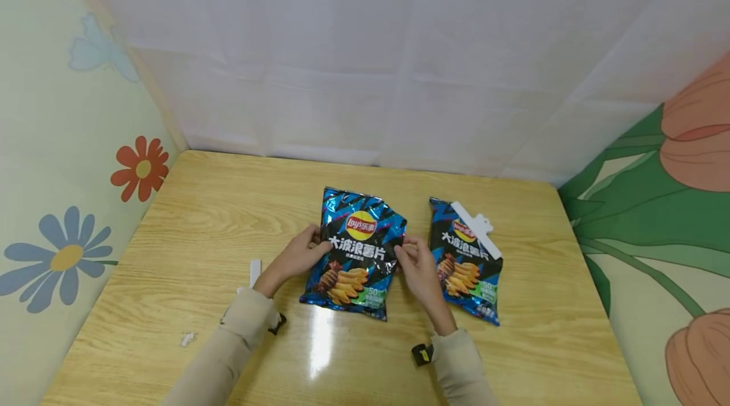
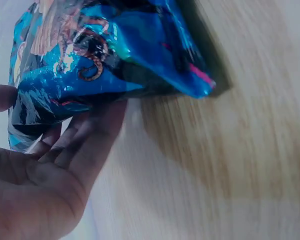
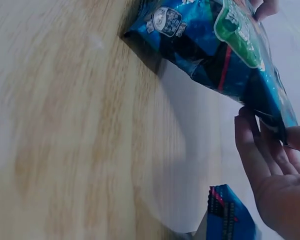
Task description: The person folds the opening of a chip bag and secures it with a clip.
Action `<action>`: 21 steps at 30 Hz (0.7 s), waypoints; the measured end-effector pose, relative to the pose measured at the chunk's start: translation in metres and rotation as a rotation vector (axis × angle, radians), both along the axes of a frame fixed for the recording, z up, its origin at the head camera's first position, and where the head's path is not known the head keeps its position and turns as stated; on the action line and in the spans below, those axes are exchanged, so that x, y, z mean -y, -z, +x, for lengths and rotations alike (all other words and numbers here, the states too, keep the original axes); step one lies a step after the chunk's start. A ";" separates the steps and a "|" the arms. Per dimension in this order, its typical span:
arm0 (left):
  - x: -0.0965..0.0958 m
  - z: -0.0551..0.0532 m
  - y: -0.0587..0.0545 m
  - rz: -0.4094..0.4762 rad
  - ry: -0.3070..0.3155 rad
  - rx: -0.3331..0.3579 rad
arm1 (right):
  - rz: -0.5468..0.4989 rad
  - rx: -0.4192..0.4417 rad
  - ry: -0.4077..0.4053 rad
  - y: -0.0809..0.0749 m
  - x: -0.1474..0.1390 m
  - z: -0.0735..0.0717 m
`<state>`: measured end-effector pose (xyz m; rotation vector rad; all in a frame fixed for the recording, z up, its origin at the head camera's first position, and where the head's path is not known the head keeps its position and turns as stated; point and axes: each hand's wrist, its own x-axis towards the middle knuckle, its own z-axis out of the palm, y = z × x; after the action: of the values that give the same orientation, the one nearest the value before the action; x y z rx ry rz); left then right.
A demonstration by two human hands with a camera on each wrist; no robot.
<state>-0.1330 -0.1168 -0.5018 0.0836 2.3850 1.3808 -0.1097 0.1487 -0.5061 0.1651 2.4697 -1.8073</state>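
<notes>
A blue and black bag of Lay's potato chips [image 1: 360, 270] is held front side up between both hands, its top edge toward the far wall. The left hand [image 1: 298, 255] grips its left side, thumb on the front; in the left wrist view the fingers [image 2: 97, 135] pass beneath the bag. On the opposite side the right hand [image 1: 421, 270] pinches the edge between thumb and fingers, seen also in the right wrist view. Just right of that hand lies a second chip bag [image 1: 456, 279], with a white sealing clip [image 1: 476, 230] across its top corner.
Another white clip [image 1: 255, 272] lies beside the left wrist, partly hidden by the forearm. A small white scrap [image 1: 187, 339] is on the wooden table [image 1: 547, 304] at front left. A white cloth wall [image 1: 365, 64] rises behind the table, with painted walls on both sides.
</notes>
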 end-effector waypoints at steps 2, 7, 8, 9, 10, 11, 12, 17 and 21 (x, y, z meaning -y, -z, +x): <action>0.001 0.001 0.000 0.031 0.007 0.010 | 0.012 -0.005 -0.003 0.000 0.000 0.000; 0.003 0.005 0.001 0.127 0.042 0.060 | 0.046 0.007 -0.001 -0.002 0.001 0.001; 0.003 0.005 0.002 0.142 0.053 0.069 | 0.045 0.012 -0.002 -0.002 0.001 0.002; 0.003 0.005 0.002 0.162 0.067 0.080 | 0.047 0.014 -0.001 -0.002 0.002 0.002; 0.004 0.005 0.002 0.183 0.091 0.085 | 0.044 0.015 -0.001 -0.002 0.002 0.002; 0.004 0.006 0.003 0.203 0.110 0.095 | 0.045 0.009 -0.001 -0.001 0.003 0.002; 0.005 0.006 0.003 0.220 0.131 0.105 | 0.041 0.009 -0.002 -0.002 0.003 0.002; 0.007 0.007 0.004 0.299 0.258 0.138 | 0.046 0.006 -0.007 -0.002 0.003 0.002; 0.009 0.009 0.004 0.308 0.321 0.163 | 0.053 0.009 -0.041 -0.003 0.002 0.004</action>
<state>-0.1236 -0.1258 -0.5055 0.4018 1.9118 1.5176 -0.1058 0.1467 -0.5029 0.1246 2.4978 -1.7222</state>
